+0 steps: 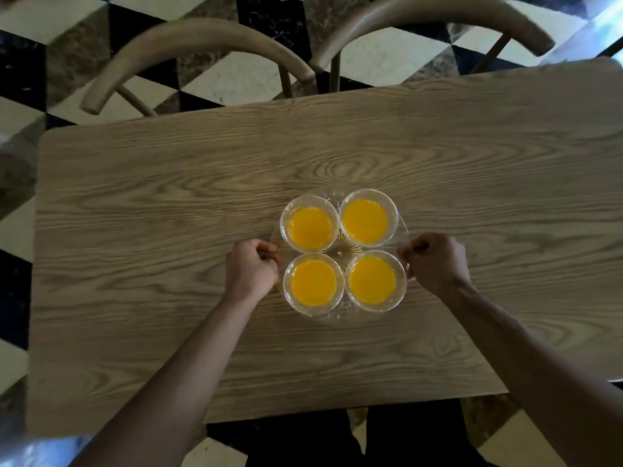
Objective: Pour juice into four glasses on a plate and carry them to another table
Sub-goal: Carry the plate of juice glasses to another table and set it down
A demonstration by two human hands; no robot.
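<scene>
A clear glass plate [338, 252] rests on a wooden table [168, 214], a little nearer to me than its middle. Several clear glasses of orange juice stand on it in a square: far left [309, 228], far right [367, 221], near left [313, 282], near right [372, 280]. My left hand [251, 268] is closed on the plate's left rim. My right hand [435, 262] is closed on its right rim. Whether the plate touches the table or hovers just above it cannot be told.
Two wooden chairs with curved backs [202, 38] [438, 15] stand at the table's far side. The floor [236, 85] is checkered in black, white and brown tiles. My legs in dark trousers [354, 443] are at the near edge.
</scene>
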